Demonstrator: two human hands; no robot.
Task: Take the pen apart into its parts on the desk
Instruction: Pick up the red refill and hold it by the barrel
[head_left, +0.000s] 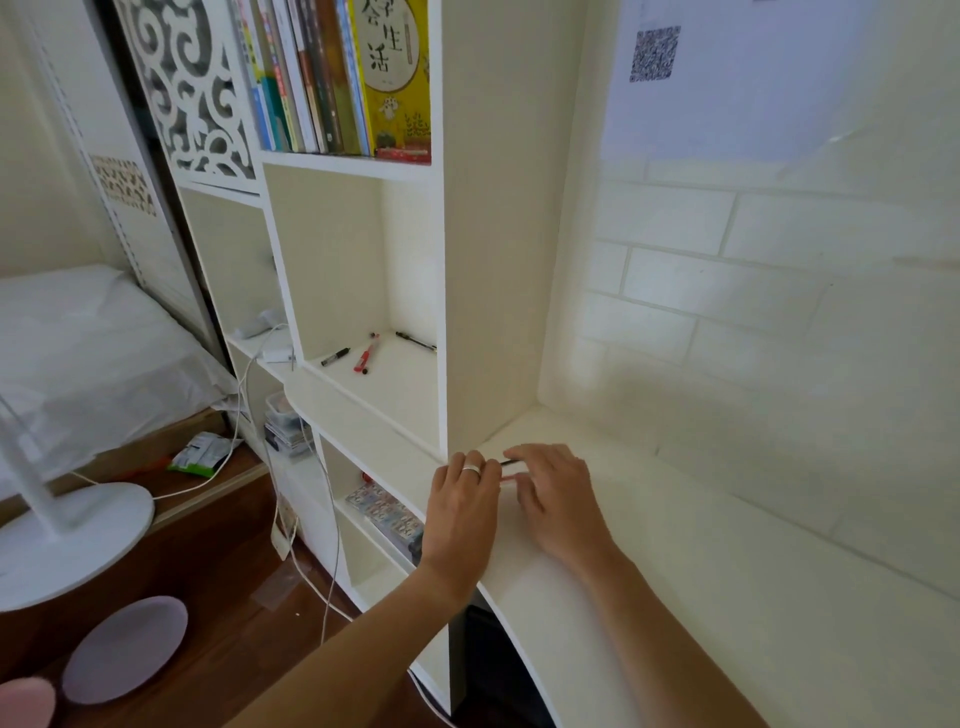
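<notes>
White desk (675, 545) against a pale brick-pattern wall, adjoined on the left by a white shelf unit (467, 260). Upper compartment: a row of books (337, 78), stood upright. Middle compartment: a black marker (335, 356), a red pen (367, 353) and a dark pen (415, 341), laid apart. Lower compartment: a patterned flat box (384, 512). The task's pen (506, 462) is held just above the desk's near-left corner, between the left hand (462, 509) and right hand (556, 499), both curled around it. Only a short dark stretch is seen; the rest is hidden by fingers.
</notes>
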